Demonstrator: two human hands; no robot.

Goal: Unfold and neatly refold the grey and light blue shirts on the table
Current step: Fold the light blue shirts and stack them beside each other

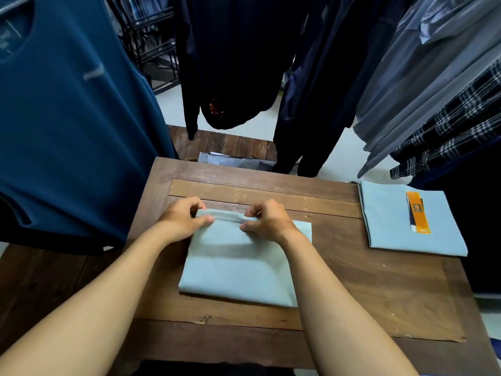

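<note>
A folded light blue-grey shirt [233,267] lies in the middle of the wooden table [366,289]. My left hand [181,218] pinches the shirt's far edge at its left end, and my right hand [267,219] pinches the same edge further right. That far edge is lifted a little off the table between the two hands. A second folded shirt of the same light blue colour [393,221] lies flat at the table's right back corner, with an orange tag [417,213] on top of it.
A teal sleeveless top [67,118] hangs close on the left, over the table's left edge. Dark garments [238,58] hang behind the table, grey and plaid shirts [439,99] at the right. A lower wooden surface [230,145] with folded cloth lies behind.
</note>
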